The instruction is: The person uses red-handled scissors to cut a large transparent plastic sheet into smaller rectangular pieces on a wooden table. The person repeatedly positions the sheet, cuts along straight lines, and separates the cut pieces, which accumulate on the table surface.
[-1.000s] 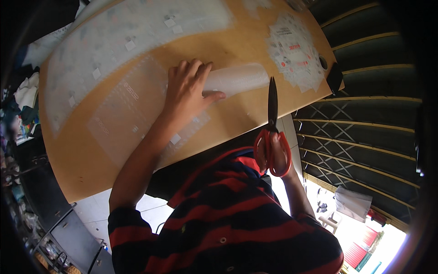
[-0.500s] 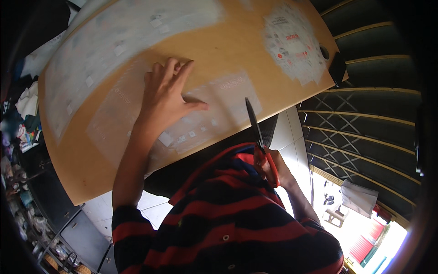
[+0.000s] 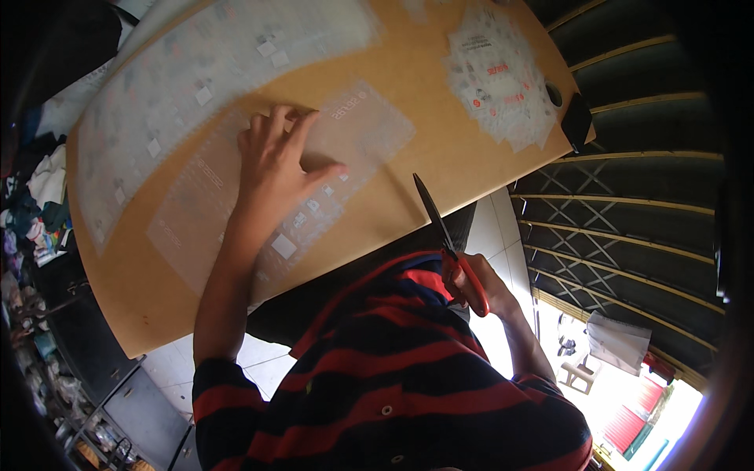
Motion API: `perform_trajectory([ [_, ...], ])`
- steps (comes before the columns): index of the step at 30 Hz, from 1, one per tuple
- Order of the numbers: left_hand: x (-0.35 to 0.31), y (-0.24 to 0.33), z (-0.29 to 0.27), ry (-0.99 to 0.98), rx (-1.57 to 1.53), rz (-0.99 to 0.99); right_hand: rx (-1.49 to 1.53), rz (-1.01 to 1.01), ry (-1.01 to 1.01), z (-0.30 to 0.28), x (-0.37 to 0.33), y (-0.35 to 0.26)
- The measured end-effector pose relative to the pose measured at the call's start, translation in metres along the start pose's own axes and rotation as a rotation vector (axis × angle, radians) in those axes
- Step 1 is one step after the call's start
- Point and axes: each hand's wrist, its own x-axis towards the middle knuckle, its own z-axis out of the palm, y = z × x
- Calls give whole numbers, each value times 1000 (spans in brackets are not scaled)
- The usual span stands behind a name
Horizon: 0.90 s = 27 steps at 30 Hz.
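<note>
My left hand rests over a translucent printed plastic sheet on the brown tabletop. Its fingers are bent but spread, the thumb standing apart, and nothing is gripped between them. Another printed translucent sheet lies to the left, partly under my wrist and forearm; where one ends and the other begins is hard to see. At the near edge of the table, my right hand holds scissors by their red handles. The dark blades look closed, point up and away, and are apart from the sheet.
A long strip of translucent printed plastic covers the far left of the table. A round pile of printed plastic pieces lies at the right, near a hole and a black flat object. Dark shelves stand left.
The right part of the plastic sheet has shifted away from me, off the near table edge, and turned. My left hand has slid slightly left. The scissors have moved a little, their tip leftward.
</note>
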Motion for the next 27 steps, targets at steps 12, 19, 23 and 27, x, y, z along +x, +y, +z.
perform_trajectory([
  [12,0,3,3,-61,-149,-43,-48,20,-181,1,14,8],
  [19,9,6,-19,-100,-653,-237,-82,-138,-107,7,14,3],
  [23,12,-8,-31,-333,-957,-406,-120,-138,-103,6,15,4],
  [27,10,-27,-20,-494,-978,-303,-160,-143,-107,5,17,0],
])
